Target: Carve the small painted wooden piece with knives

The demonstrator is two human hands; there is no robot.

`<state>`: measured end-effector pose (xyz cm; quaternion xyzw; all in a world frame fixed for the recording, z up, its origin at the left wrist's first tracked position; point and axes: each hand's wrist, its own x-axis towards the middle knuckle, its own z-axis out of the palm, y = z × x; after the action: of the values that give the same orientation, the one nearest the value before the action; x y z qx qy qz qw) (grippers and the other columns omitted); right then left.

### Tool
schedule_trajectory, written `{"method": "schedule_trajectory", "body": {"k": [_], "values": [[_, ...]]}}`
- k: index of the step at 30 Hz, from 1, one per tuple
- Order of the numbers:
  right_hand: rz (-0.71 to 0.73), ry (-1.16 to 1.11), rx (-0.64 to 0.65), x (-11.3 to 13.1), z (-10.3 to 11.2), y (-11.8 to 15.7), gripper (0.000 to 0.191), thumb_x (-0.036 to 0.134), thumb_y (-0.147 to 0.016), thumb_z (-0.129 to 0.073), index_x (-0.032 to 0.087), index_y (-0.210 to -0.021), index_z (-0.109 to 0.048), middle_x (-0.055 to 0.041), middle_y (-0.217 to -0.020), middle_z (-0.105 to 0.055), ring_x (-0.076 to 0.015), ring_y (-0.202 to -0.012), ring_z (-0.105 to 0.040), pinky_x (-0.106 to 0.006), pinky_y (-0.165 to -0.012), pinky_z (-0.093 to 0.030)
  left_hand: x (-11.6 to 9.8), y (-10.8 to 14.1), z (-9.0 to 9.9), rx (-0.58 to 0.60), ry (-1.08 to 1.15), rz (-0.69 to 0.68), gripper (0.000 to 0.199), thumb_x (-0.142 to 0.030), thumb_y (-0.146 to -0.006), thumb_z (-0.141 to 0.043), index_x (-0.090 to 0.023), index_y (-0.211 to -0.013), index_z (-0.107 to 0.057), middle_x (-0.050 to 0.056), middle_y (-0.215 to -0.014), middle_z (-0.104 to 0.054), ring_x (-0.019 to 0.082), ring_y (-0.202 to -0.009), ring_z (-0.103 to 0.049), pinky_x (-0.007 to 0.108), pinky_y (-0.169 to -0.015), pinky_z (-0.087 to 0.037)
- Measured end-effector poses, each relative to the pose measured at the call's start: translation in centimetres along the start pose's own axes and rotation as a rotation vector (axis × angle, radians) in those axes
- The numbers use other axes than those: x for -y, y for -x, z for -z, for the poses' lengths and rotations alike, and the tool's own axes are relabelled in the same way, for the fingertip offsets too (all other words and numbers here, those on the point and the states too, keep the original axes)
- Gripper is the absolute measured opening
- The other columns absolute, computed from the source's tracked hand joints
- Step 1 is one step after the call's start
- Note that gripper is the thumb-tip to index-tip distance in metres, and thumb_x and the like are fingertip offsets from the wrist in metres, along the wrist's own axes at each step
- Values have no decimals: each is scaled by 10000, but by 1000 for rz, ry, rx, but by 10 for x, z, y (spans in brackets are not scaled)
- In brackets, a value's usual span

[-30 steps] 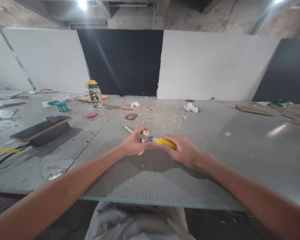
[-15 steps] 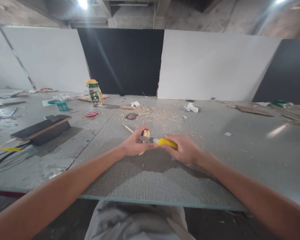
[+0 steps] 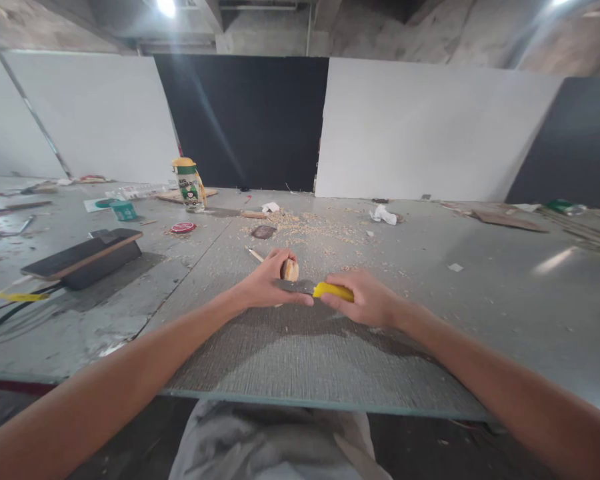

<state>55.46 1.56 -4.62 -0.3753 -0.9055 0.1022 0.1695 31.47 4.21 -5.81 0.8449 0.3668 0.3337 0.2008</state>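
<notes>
1. While the left hand (image 3: 264, 280) gripped a small wooden piece (image 3: 291, 270) over the table (image 3: 300, 367), the right hand (image 3: 365, 293) clasped a yellow-handled knife (image 3: 325, 290).
2. Its blade (image 3: 294, 287) sat between piece and left thumb (image 3: 300, 300) — contact unclear.

Left hand (image 3: 264, 281) holding wood (image 3: 292, 270); right hand (image 3: 367, 297), yellow knife (image 3: 333, 291).

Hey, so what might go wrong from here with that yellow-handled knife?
First, the blade lies between the pale wooden piece and the left thumb, so a slip could nick that thumb.

Second, the wooden piece is gripped only by the left hand, so it might twist if the right hand presses hard on the yellow handle.
</notes>
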Motion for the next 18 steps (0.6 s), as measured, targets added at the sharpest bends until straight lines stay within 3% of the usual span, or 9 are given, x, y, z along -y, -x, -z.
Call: {"method": "schedule_trajectory", "body": {"k": [7, 12, 18], "values": [[-63, 67, -57, -2, -2, 0, 384, 527, -925, -467, 191, -742, -503, 14, -629, -530, -109, -553, -408, -288, -575, -225, 0, 0, -1, -35, 23, 44, 566, -578, -668, -749, -184, -972, -479, 14, -866, -456, 180, -831, -450, 306, -715, -383], [-124, 39, -121, -3, -2, -1, 375, 515, -936, -450, 195, -745, -488, 16, -625, -521, -116, -557, -428, -287, -565, -232, -2, 0, -8, -94, -73, 132, 397, -559, -792, -625, -192, -895, -514, 3, -808, -494, 176, -781, -501, 306, -687, -387], [-80, 25, -85, -4, -1, -1, 383, 516, -937, -450, 194, -730, -470, 21, -617, -511, -108, -554, -423, -287, -569, -236, 2, -2, -3, -59, -40, 158, 564, -602, -667, -733, -184, -942, -474, 15, -846, -476, 192, -823, -491, 312, -705, -394]]}}
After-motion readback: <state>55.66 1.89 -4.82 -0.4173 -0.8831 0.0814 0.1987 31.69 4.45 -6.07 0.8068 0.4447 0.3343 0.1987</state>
